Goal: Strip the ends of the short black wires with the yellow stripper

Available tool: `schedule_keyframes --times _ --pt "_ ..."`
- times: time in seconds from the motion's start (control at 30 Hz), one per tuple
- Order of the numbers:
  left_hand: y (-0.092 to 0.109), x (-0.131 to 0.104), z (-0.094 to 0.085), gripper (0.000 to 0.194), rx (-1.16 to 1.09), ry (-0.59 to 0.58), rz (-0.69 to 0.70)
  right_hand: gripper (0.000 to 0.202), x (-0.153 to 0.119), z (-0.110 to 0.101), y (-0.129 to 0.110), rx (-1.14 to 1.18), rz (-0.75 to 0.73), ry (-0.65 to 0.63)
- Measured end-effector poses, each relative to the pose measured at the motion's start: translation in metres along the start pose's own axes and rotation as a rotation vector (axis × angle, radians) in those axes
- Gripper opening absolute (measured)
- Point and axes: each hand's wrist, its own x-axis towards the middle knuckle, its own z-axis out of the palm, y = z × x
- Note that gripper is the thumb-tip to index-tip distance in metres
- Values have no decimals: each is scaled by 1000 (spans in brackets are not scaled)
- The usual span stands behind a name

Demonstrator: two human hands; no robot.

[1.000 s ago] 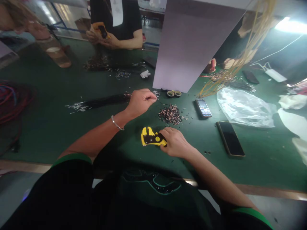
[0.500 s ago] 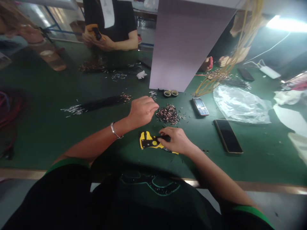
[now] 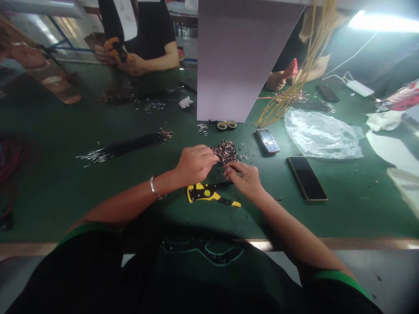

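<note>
My left hand (image 3: 196, 165) is closed in a pinch at the left edge of a pile of short black-and-copper wire pieces (image 3: 225, 150); whatever lies between its fingertips is too small to make out. Just right of it, my right hand (image 3: 245, 178) has thumb and fingertips drawn together at the pile's near edge, their contents also unclear. Below both hands, yellow-and-black wire strippers (image 3: 207, 193) lie on the green table, one handle partly under my right hand. To the left stretches a bundle of black wires (image 3: 134, 145) with bared ends.
Right of the pile lie a keypad phone (image 3: 268, 141), a dark smartphone (image 3: 307, 179) and a clear plastic bag (image 3: 322, 135). Two tape rolls (image 3: 226, 125) sit by a pale upright panel (image 3: 238, 61). Yellow wires (image 3: 288, 91) hang down. Co-workers hold tools across the table.
My right hand has let go of the wire strippers and moved up to the pile, close to my left hand. The view has shifted slightly. A co-worker's red tool has risen.
</note>
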Motion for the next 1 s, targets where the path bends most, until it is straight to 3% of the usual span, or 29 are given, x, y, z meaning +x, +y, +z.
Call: schedule_keyframes --times 0.27,0.4,0.53,0.73,1.0 --pt "2 0 4 19 -69 -258 -140 20 1 -2 0 -111 -114 -4" --pt "4 0 6 21 -48 -279 -176 20 1 -2 3 -190 -195 -11" --pt "8 -2 6 22 -8 -311 -192 19 4 -1 13 -274 -187 29" --pt "5 3 -3 26 -143 -233 -335 22 13 -14 26 -317 -79 195" --pt "-1 9 1 18 -527 -108 -708 32 21 -12 35 -122 -52 161"
